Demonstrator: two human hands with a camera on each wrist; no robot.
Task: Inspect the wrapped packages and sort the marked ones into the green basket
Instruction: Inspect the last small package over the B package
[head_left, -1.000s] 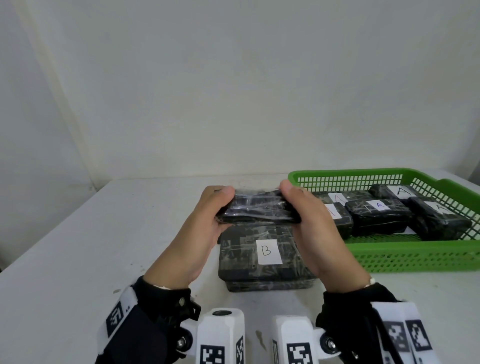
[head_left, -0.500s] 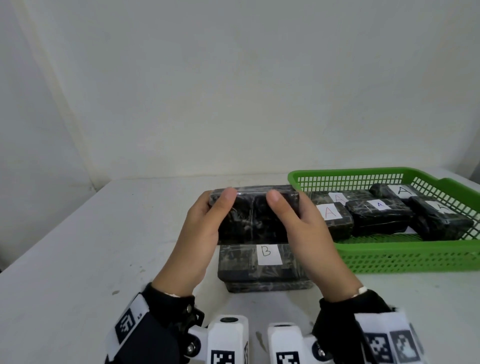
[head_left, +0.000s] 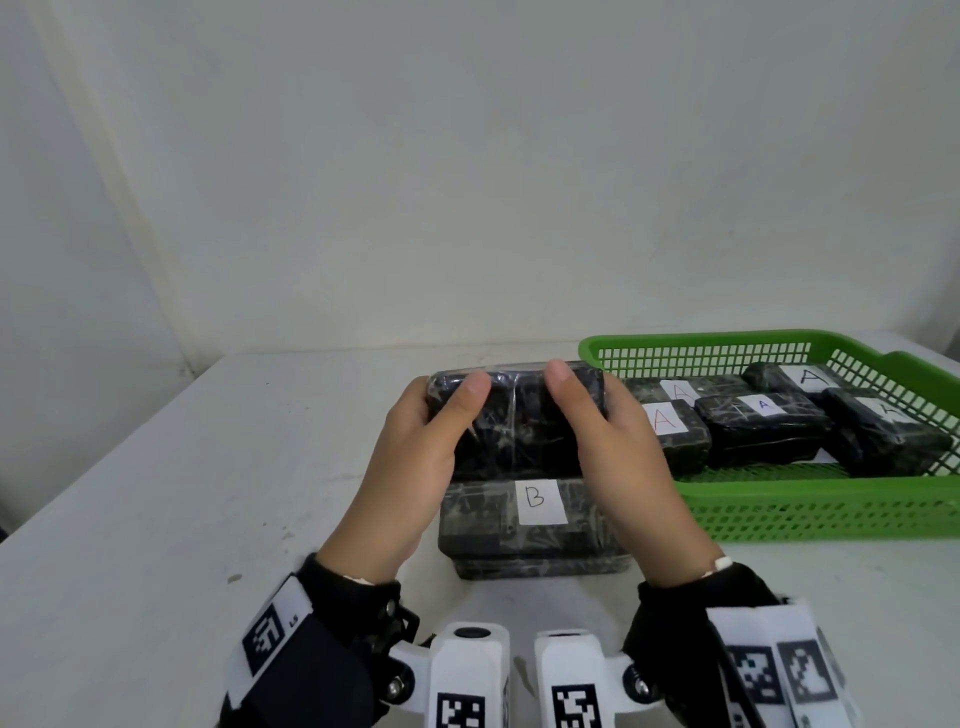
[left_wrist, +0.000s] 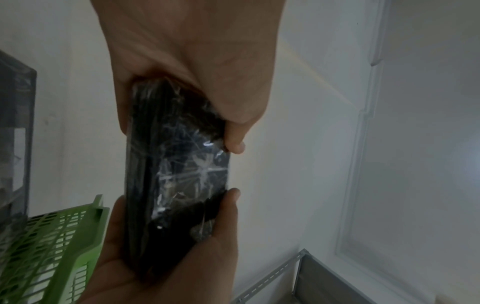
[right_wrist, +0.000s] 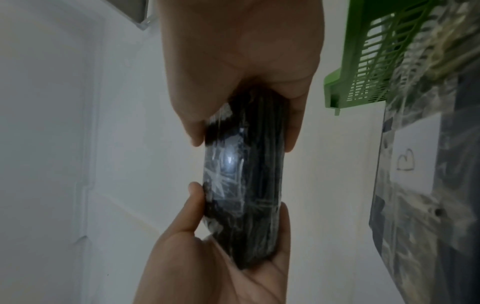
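Both hands hold one black film-wrapped package (head_left: 519, 431) up above the table, its broad face tilted toward me; no label shows on that face. My left hand (head_left: 431, 441) grips its left end and my right hand (head_left: 613, 447) its right end, thumbs on the near face and fingers behind. The left wrist view shows the package (left_wrist: 179, 174) edge-on between the left hand (left_wrist: 194, 82) and the right hand (left_wrist: 168, 257). In the right wrist view the package (right_wrist: 244, 195) sits under the right hand (right_wrist: 246, 72). The green basket (head_left: 805, 514) stands at the right and holds several packages marked A (head_left: 763, 431).
Right under the held package, a larger wrapped package with a white B label (head_left: 483, 525) lies on the white table (head_left: 208, 493). It also shows in the right wrist view (right_wrist: 415, 174) next to the basket (right_wrist: 363, 72). A plain wall stands behind.
Both hands have turned the package from lying flat and edge-on to standing with its broad face toward me, and raised it a little. The basket and the B package have not moved.
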